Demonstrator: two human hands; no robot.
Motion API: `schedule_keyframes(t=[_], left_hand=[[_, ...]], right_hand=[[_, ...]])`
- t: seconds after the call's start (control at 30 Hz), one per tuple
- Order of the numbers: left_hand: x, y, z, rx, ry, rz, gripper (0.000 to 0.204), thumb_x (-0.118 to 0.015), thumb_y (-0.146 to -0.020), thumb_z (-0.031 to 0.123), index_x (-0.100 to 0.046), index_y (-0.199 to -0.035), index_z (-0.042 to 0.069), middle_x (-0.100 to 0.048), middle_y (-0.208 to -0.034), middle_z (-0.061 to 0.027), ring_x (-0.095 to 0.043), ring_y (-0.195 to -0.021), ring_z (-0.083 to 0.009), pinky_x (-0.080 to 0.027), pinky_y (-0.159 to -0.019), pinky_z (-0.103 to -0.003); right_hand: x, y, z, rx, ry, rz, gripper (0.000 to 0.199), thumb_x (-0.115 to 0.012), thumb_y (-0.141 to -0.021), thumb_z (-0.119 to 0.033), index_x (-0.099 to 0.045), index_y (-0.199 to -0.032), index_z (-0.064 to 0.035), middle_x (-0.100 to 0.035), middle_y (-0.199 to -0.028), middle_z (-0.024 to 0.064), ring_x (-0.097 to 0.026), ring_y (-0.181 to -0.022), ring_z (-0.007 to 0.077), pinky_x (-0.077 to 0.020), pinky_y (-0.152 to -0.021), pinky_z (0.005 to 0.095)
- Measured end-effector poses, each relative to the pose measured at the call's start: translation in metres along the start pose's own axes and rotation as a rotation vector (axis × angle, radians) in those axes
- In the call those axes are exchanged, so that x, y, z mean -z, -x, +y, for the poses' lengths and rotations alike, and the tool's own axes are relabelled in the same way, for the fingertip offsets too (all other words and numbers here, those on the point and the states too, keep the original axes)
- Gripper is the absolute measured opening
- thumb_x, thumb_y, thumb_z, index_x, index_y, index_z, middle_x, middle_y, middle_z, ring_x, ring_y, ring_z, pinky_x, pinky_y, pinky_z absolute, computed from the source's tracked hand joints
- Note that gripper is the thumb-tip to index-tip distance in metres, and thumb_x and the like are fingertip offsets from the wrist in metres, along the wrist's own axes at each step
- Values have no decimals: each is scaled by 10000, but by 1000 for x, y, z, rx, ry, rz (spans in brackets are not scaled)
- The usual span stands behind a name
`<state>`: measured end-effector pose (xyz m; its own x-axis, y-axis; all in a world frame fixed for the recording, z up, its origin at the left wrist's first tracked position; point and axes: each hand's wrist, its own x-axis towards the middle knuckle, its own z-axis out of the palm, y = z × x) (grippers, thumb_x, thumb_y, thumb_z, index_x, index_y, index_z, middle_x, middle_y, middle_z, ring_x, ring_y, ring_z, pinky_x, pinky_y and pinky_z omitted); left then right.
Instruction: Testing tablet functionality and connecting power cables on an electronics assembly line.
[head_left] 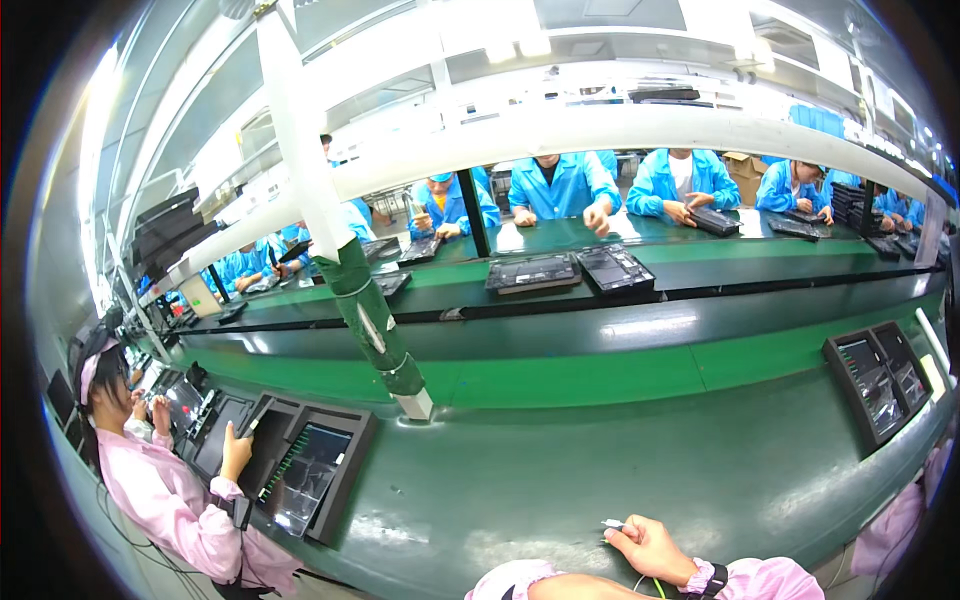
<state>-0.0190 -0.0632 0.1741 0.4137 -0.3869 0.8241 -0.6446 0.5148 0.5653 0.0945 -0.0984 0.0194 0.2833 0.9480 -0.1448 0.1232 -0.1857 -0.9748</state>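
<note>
Landmark: the green-wrapped post [372,318], its white foot on the green table [560,440]. Right hand [652,549]: nearer the wearer than the post and to its right, thumb and fingertips pinched narrow on a small white connector [613,524]. The connector is over the near part of the table; its long axis runs roughly crosswise, free end pointing leftward, toward the post's side. A yellow-green cable [659,588] shows below the right hand; whether it joins the connector cannot be made out. Left hand [592,588]: only a strip past the pink cuff shows at the lower edge, right of the post; fingers out of sight, grip cannot be told. Left of and nearer than the post: a black tray [357,462] bearing a dark glossy panel [312,468], with a co-worker's hand [236,456] at the tray's far-left side. Well right of the post: a second two-compartment tray [848,418]. Beyond the post: co-workers in blue [566,190] along another line, two dark flat units [535,273] before them.
</note>
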Motion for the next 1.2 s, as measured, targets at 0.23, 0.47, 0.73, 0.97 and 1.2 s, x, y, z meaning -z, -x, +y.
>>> schedule_keyframes(t=[0.23, 0.47, 0.73, 0.97, 1.2], left_hand=[[-5, -4, -10, -23, 69, -59, 502, -692, -835, 458, -517, -686, 13, -465, -636, -138, -457, -584, -365, -341, -555, -425], [-11, -5, -9, -15, 44, 90, 537, -700, -810, 500, -516, -696, 8, -491, -663, -140, -479, -604, -355, -369, -569, -422], [-21, -6, -11, 13, 44, 248, 572, -705, -786, 542, -523, -714, 5, -525, -699, -135, -512, -635, -336, -405, -589, -417], [-27, -6, -15, 14, 21, 264, 616, -700, -768, 584, -532, -743, -8, -550, -746, -145, -535, -668, -332, -428, -607, -417], [-28, -10, -16, 13, 40, 334, 597, -708, -781, 545, -543, -813, -28, -565, -791, -158, -549, -691, -332, -443, -627, -415]], right_hand=[[2, 1, -4, -49, 76, -14, 394, -667, -896, -209, -369, -662, -98, -383, -619, -63, -324, -593, 40, -306, -490, 243], [0, 3, -8, -16, 54, -1, 408, -671, -893, -205, -356, -656, -99, -386, -625, -61, -328, -600, 40, -306, -501, 238], [1, 1, -6, 2, 47, -7, 409, -674, -892, -203, -356, -656, -99, -389, -628, -62, -332, -606, 39, -308, -509, 235], [0, 1, -8, -31, 54, 1, 417, -672, -894, -209, -351, -653, -96, -381, -622, -59, -325, -604, 43, -307, -507, 240], [3, 1, -7, -1, 75, 0, 410, -664, -898, -215, -356, -656, -95, -388, -621, -57, -326, -601, 44, -309, -507, 240]])
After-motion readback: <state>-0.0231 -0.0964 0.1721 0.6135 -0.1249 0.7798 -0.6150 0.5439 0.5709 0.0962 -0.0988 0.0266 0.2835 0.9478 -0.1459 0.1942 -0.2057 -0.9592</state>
